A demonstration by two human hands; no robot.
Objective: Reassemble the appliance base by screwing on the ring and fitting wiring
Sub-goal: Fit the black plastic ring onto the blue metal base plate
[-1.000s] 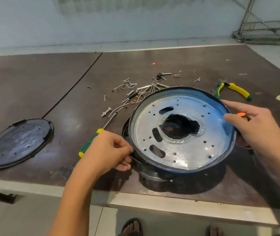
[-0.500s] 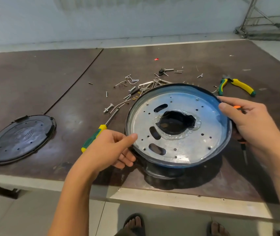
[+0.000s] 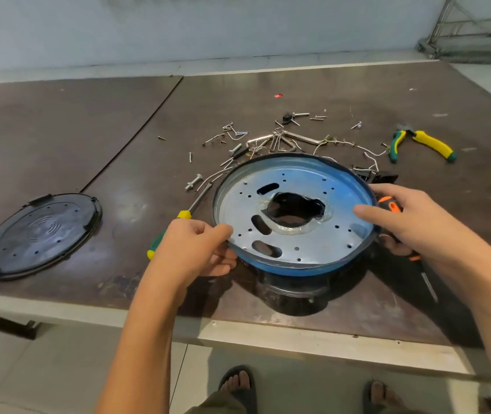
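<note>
Our left hand (image 3: 190, 249) pinches the left rim of the appliance base (image 3: 298, 234), thumb on top, fingers (image 3: 223, 265) curled beneath; our right hand (image 3: 411, 222) clamps the right rim likewise. The base sits tilted above a dark ring (image 3: 292, 289) on the table (image 3: 118, 130), near its front edge. Loose screws (image 3: 256, 138) and pliers (image 3: 423, 144) lie behind it.
</note>
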